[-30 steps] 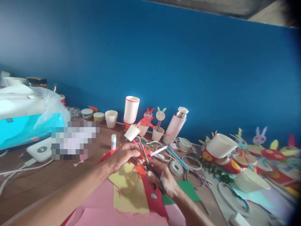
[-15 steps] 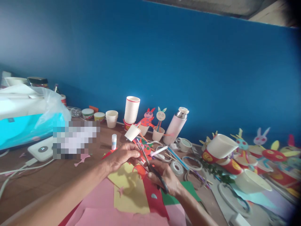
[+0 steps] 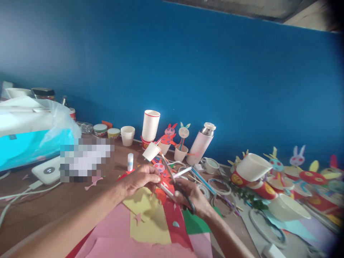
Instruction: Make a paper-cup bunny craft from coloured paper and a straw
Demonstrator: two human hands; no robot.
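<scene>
My left hand (image 3: 143, 179) is closed in a pinch, thumb and forefinger together over the yellow paper; what it pinches is too small to make out. In my right hand (image 3: 192, 197) is a pair of dark-handled scissors (image 3: 173, 179), blades pointing up and away, just right of my left fingertips. A pale, slim stick (image 3: 168, 192) spans the gap between the hands; whether either hand holds it is unclear. Just beyond lies a red paper figure with a pink face (image 3: 159, 167). Beneath are sheets of yellow (image 3: 150, 229), red (image 3: 174, 215) and pink paper (image 3: 110, 229).
A glue stick (image 3: 130, 162) and a tilted paper cup (image 3: 151, 151) stand beyond my hands. Near the blue wall are a tall cup stack (image 3: 151, 125) and a pale thermos (image 3: 200, 145). Paper-cup puppets (image 3: 278, 168) crowd the right. A power bank (image 3: 47, 170) lies left.
My right hand has shifted slightly right with the scissors, whose blades point more upright. The pink-faced figure and the pale stick show more clearly. My left hand stays nearly in place.
</scene>
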